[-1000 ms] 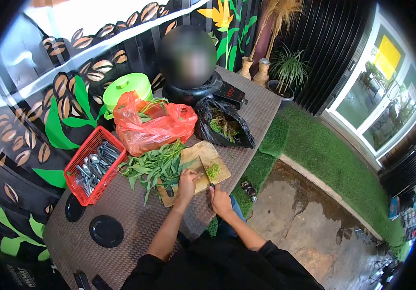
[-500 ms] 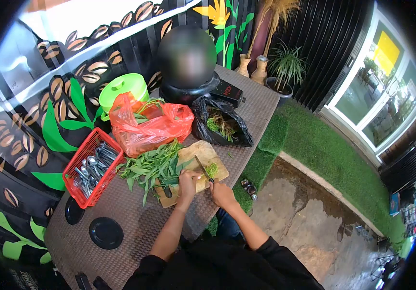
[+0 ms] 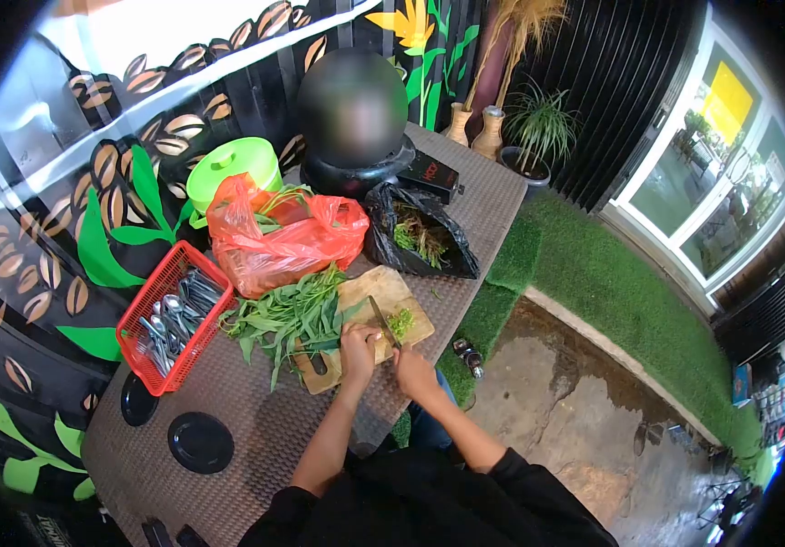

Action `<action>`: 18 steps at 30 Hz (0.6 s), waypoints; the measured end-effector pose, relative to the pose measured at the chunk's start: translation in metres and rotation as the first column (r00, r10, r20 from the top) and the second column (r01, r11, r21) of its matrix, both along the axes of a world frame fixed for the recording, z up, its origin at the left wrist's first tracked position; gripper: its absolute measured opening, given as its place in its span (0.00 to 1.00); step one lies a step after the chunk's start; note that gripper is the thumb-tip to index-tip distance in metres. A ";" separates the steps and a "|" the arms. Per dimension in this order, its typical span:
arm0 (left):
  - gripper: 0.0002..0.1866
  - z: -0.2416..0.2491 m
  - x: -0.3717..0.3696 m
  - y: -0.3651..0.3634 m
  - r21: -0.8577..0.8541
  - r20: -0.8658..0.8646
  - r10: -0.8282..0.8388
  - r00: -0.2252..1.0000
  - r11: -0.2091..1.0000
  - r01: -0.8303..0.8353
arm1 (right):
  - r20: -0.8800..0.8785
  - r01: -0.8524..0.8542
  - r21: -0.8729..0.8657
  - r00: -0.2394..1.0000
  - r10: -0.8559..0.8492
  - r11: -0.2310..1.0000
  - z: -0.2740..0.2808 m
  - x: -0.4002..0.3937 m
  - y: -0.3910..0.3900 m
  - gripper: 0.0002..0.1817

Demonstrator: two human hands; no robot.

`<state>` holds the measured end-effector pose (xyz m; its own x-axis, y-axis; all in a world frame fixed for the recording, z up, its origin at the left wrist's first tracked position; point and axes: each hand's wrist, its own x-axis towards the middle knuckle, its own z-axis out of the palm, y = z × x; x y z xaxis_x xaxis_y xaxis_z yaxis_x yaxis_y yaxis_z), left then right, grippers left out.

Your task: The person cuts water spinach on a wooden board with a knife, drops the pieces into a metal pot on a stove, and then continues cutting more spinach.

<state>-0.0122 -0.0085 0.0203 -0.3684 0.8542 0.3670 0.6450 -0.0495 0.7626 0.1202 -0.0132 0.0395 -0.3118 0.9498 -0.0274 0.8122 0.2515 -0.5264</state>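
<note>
My right hand point(image 3: 416, 372) is closed round the handle of a knife point(image 3: 380, 318), whose blade rests over a wooden cutting board point(image 3: 376, 284). Just left of the blade, my left hand point(image 3: 357, 351) is closed on leafy greens, their ends mostly hidden by my fingers. A heap of long-leaved greens point(image 3: 287, 319) spreads over the board's left side and onto the table. Small chopped green pieces point(image 3: 401, 323) lie on the board to the right of the blade.
A red basket of cutlery point(image 3: 174, 319), a red plastic bag point(image 3: 283, 242), a lime-green lidded container point(image 3: 233, 173) and a black bag with plant scraps point(image 3: 420, 237) surround the board. Black plates point(image 3: 201, 443) sit at left on the woven table point(image 3: 269, 428). A black box point(image 3: 429, 173) stands behind.
My right hand and the knife handle have shifted slightly, and my left hand sits a little lower. The chopped pieces now show more to the right of the blade.
</note>
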 end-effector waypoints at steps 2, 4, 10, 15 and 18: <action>0.06 -0.001 0.000 0.002 -0.058 0.011 0.009 1.000 0.998 -0.008 | 0.089 0.088 -0.117 0.993 -0.078 0.989 0.007 -0.010 -0.016 0.21; 0.06 -0.001 -0.001 0.004 -0.061 0.020 0.005 1.000 0.998 -0.004 | 0.090 0.101 -0.087 0.992 -0.094 0.991 -0.002 -0.014 -0.009 0.20; 0.07 -0.008 -0.013 0.005 -0.073 0.005 -0.006 1.000 0.997 0.007 | 0.054 0.063 -0.135 0.997 -0.056 0.989 0.006 -0.007 -0.013 0.20; 0.07 -0.012 -0.010 -0.004 0.006 -0.094 -0.054 0.994 0.998 0.055 | 0.056 0.135 -0.142 0.990 -0.128 0.981 -0.006 -0.011 -0.017 0.18; 0.08 -0.007 -0.008 -0.011 0.080 -0.181 -0.072 0.981 0.993 0.088 | 0.056 0.142 -0.100 0.989 -0.137 0.985 -0.007 -0.003 -0.006 0.18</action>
